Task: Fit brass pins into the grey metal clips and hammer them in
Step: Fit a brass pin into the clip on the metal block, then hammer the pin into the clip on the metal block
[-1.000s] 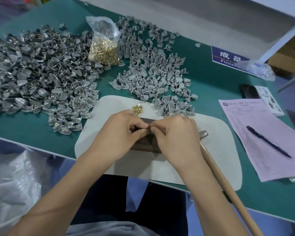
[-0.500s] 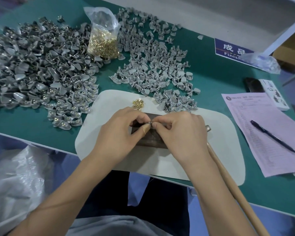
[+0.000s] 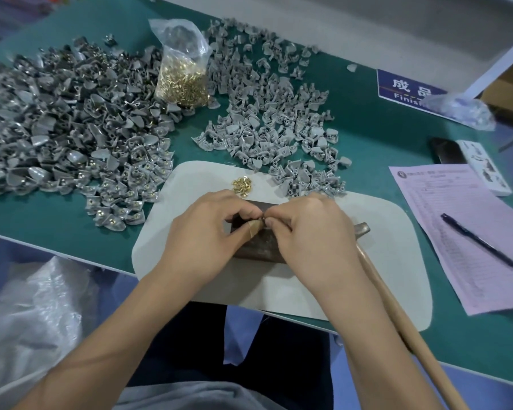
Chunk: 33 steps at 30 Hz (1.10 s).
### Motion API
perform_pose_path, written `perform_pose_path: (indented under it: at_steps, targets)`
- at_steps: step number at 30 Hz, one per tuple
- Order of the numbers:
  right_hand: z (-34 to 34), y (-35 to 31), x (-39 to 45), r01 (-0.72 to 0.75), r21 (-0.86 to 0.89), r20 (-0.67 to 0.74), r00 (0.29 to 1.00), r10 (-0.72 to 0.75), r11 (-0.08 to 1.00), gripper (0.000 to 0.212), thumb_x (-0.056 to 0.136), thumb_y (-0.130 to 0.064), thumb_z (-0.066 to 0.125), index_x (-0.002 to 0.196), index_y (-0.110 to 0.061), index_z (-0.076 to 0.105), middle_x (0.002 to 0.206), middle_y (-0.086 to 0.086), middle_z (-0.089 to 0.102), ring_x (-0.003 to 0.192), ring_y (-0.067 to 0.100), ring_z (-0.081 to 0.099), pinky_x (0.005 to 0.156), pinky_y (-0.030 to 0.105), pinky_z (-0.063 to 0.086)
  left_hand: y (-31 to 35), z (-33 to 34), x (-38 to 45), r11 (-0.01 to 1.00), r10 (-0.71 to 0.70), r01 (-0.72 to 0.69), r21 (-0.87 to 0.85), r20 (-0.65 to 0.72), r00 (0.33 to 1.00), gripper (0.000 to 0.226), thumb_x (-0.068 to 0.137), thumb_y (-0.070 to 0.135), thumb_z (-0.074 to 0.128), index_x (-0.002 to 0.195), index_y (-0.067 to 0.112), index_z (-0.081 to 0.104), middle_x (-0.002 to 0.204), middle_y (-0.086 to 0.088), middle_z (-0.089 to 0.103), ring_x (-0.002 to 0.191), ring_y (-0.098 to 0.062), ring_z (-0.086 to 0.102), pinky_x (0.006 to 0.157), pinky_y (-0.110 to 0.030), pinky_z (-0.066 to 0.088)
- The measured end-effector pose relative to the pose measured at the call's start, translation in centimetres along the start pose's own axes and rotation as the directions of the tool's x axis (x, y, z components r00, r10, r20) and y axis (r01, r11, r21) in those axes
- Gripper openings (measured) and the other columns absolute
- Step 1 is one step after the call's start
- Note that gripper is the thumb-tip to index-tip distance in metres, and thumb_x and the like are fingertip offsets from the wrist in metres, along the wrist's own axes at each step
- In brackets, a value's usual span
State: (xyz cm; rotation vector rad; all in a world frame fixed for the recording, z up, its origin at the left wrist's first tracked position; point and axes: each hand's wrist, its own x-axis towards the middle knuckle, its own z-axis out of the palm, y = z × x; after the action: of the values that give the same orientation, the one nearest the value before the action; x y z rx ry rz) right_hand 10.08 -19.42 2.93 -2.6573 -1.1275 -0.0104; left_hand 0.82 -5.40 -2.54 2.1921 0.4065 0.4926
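Fingertips (image 3: 267, 222) of both hands meet over the dark metal block (image 3: 256, 250) on the white mat (image 3: 391, 232), pinching something small; I can't tell pin from clip. My left hand (image 3: 203, 232) sits nearer the loose brass pins (image 3: 241, 184); my right hand (image 3: 314, 232) nearer the wooden-handled hammer (image 3: 397, 315).

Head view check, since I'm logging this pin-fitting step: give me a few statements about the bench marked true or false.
1. Both hands, left hand and right hand, meet over the dark metal block. True.
2. The hammer is raised in the right hand. False: it lies on the white mat.
3. A small heap of loose brass pins sits on the mat. True.
4. The pen lies on the green table. False: it lies on the pink paper.
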Motion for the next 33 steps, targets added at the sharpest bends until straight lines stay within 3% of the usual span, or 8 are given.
perform_pose_path:
  at_steps: [9,19,22,24,26,28,30,33]
  targets:
    - [1.2,1.4,-0.7,-0.059,0.296,-0.045,0.996,0.076,0.953,0.01,0.09,-0.032,0.071,0.092,-0.039,0.079,0.054,-0.008,0.045,0.065,0.015,0.046,0.059,0.035,0.044,0.2,0.0,-0.1,1.0,-0.021,0.021,0.02,0.004,1.0,0.008,0.087,0.041,0.073,0.093,0.044,0.069,0.095,0.02,0.062,0.094,-0.004,0.058,0.073,-0.036,0.051]
    - [2.8,1.8,-1.5,0.017,0.439,-0.22,0.971,0.089,0.898,0.012,0.086,-0.023,0.079,0.093,-0.032,0.08,0.064,-0.007,0.049,0.066,0.012,0.052,0.06,0.033,0.045,0.1,0.1,-0.2,0.999,-0.011,0.012,0.048,-0.016,1.0,0.012,0.084,0.049,0.064,0.096,0.047,0.066,0.097,0.023,0.061,0.095,-0.003,0.059,0.072,-0.037,0.053]
    - [2.1,3.8,-2.4,0.021,0.57,-0.329,0.922,0.205,0.821,0.019,0.09,-0.029,0.077,0.11,-0.028,0.078,0.075,-0.008,0.054,0.069,0.01,0.052,0.065,0.015,0.039,0.2,0.1,-0.1,0.996,-0.001,0.002,0.084,-0.018,1.0,0.009,0.086,0.048,0.067,0.095,0.047,0.065,0.098,0.025,0.061,0.095,-0.002,0.058,0.07,-0.036,0.053]
    - [1.4,6.1,-3.8,-0.087,0.55,-0.388,0.854,0.346,0.831,0.018,0.095,-0.039,0.066,0.109,-0.032,0.075,0.082,-0.008,0.058,0.075,0.008,0.054,0.067,0.015,0.041,0.3,0.0,-0.1,0.994,0.006,-0.005,0.111,-0.01,1.0,0.009,0.087,0.046,0.071,0.093,0.047,0.065,0.096,0.025,0.06,0.094,-0.001,0.057,0.069,-0.035,0.052]
    - [1.2,8.6,-5.7,-0.33,0.412,-0.303,0.83,0.469,0.849,0.022,0.096,-0.051,0.06,0.11,-0.037,0.069,0.093,-0.011,0.057,0.084,0.008,0.054,0.07,0.028,0.047,0.4,-0.3,0.0,0.988,0.016,-0.017,0.152,0.008,1.0,0.008,0.088,0.045,0.071,0.093,0.046,0.064,0.095,0.025,0.059,0.093,-0.001,0.055,0.068,-0.033,0.05]
    - [1.4,10.2,-7.6,-0.529,0.228,-0.082,0.826,0.557,0.817,0.03,0.09,-0.055,0.065,0.114,-0.039,0.063,0.099,-0.011,0.054,0.093,0.019,0.056,0.074,0.038,0.05,0.6,-0.6,0.2,0.974,0.036,-0.042,0.224,0.032,0.999,0.007,0.089,0.047,0.068,0.093,0.045,0.063,0.094,0.024,0.058,0.091,-0.002,0.051,0.065,-0.03,0.048]
    - [1.6,11.0,-8.8,-0.576,0.186,0.061,0.815,0.576,0.796,0.032,0.088,-0.048,0.069,0.116,-0.035,0.06,0.097,-0.011,0.053,0.092,0.02,0.057,0.074,0.04,0.049,0.8,-0.9,0.6,0.954,0.058,-0.074,0.29,0.063,0.996,0.006,0.089,0.05,0.064,0.092,0.045,0.063,0.092,0.024,0.059,0.092,-0.002,0.048,0.064,-0.029,0.046]
    - [1.3,11.5,-9.0,-0.548,0.151,0.091,0.836,0.541,0.823,0.024,0.098,-0.041,0.061,0.119,-0.03,0.06,0.1,-0.009,0.059,0.09,0.015,0.057,0.072,0.037,0.046,1.2,-1.2,1.0,0.936,0.074,-0.102,0.338,0.096,0.993,0.006,0.088,0.05,0.063,0.091,0.045,0.065,0.09,0.023,0.06,0.093,-0.004,0.045,0.06,-0.024,0.04]
